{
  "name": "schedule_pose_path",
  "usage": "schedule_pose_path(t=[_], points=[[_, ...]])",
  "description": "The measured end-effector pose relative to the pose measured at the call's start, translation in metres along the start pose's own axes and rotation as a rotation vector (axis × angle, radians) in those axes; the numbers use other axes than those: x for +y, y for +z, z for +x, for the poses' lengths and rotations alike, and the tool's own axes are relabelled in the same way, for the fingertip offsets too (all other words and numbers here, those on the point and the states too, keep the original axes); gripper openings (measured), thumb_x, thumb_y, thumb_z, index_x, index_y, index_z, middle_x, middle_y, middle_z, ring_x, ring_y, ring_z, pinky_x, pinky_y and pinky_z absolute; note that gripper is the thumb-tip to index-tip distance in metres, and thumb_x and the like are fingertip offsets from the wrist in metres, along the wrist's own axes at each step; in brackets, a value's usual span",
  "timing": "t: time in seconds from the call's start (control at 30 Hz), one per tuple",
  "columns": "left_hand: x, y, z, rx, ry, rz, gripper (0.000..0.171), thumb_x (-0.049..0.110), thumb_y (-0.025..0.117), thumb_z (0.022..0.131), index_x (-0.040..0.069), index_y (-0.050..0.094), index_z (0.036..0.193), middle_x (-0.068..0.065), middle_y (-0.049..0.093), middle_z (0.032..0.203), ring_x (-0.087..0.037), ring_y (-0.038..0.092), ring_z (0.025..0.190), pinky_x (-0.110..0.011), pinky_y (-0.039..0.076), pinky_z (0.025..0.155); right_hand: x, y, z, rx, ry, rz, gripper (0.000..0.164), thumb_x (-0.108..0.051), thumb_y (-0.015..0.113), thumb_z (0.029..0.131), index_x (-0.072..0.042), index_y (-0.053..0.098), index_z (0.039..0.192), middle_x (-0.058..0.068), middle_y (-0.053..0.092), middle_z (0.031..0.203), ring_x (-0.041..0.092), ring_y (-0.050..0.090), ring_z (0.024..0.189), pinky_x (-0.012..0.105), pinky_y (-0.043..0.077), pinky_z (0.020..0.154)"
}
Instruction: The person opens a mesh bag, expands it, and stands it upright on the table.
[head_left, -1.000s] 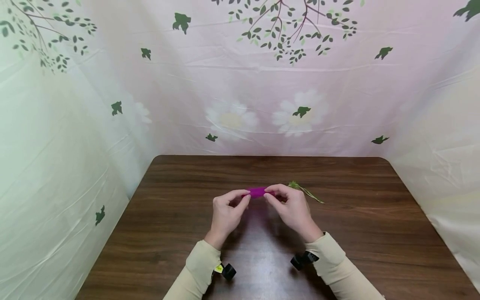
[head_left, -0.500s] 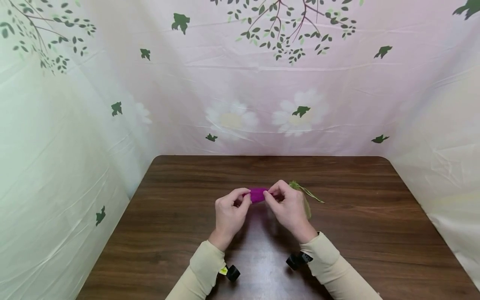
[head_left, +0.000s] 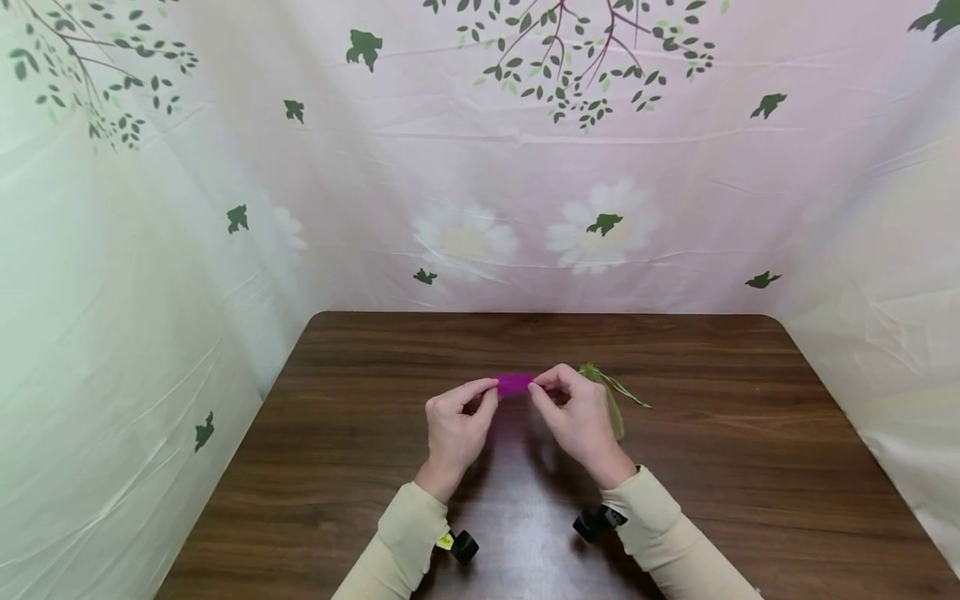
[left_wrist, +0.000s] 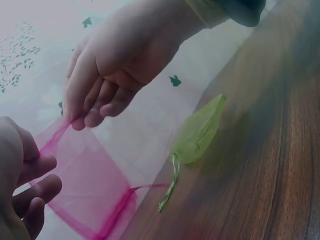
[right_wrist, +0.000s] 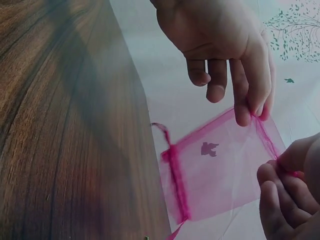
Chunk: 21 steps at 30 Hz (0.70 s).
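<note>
Stretched between both hands is a sheer magenta organza drawstring bag (head_left: 514, 385). My left hand (head_left: 458, 425) pinches one corner of its edge between thumb and fingertips, and my right hand (head_left: 579, 417) pinches the other corner. The wrist views show the see-through bag (right_wrist: 215, 165) hanging from that pinched edge, its gathered drawstring band at the opposite end. A green organza drawstring bag (left_wrist: 200, 131) lies on the table beyond the right hand, which partly covers it in the head view.
The dark wood-grain table (head_left: 360, 358) has rounded far corners. A pale curtain (head_left: 517, 167) printed with leaves, birds and daisies stands behind it and along both sides. The green bag's cords (head_left: 626, 390) trail to the right.
The right hand has shifted slightly left, uncovering more of the green bag. The magenta bag showed a broader face half a second ago and looks narrower now. Both pinches have stayed.
</note>
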<state>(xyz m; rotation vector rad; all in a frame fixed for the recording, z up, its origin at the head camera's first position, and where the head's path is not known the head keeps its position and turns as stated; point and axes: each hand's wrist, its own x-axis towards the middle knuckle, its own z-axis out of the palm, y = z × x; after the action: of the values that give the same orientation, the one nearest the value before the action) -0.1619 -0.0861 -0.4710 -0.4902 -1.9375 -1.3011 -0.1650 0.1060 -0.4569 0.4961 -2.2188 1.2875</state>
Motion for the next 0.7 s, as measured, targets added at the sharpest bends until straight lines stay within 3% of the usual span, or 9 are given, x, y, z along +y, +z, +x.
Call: schedule_pose_path(t=[0.1,0.27,0.5,0.7], points=[[0.002,0.002,0.0,-0.011,0.01,0.006,0.017,-0.004,0.073,0.089,0.008,0.083,0.094,0.004,0.071,0.065,-0.007,0.06,0.052,-0.017,0.049,0.052,-0.001,-0.001,0.0,0.013,-0.01,-0.024,0.016,-0.006,0.086,0.086,-0.016,0.073,0.085,-0.007,0.076,0.075,0.002,0.067,0.063,0.018,0.054,0.058],[0.002,0.004,0.0,0.008,0.056,0.031,0.017,-0.006,0.071,0.089,0.005,0.081,0.097,0.006,0.068,0.061,-0.005,0.061,0.05,-0.017,0.049,0.051,-0.006,-0.002,0.001,0.029,-0.038,-0.08,0.017,-0.008,0.087,0.084,-0.016,0.072,0.083,-0.008,0.075,0.073,0.002,0.065,0.061,0.018,0.052,0.056],[0.0,0.003,0.0,0.017,0.095,0.119,0.015,0.0,0.074,0.089,0.007,0.084,0.098,-0.001,0.078,0.082,-0.008,0.067,0.06,-0.019,0.054,0.055,-0.011,-0.003,0.005,0.01,-0.016,-0.126,0.006,-0.008,0.081,0.089,-0.009,0.076,0.093,-0.003,0.075,0.078,0.009,0.071,0.069,0.028,0.059,0.061],[-0.001,0.003,-0.001,0.01,0.101,0.1,0.021,-0.006,0.071,0.086,0.007,0.083,0.096,-0.004,0.079,0.088,-0.012,0.069,0.064,-0.02,0.055,0.056,-0.013,-0.003,0.004,0.008,-0.024,-0.119,0.008,-0.006,0.08,0.088,-0.011,0.074,0.091,-0.002,0.075,0.078,0.011,0.072,0.07,0.033,0.061,0.061]])
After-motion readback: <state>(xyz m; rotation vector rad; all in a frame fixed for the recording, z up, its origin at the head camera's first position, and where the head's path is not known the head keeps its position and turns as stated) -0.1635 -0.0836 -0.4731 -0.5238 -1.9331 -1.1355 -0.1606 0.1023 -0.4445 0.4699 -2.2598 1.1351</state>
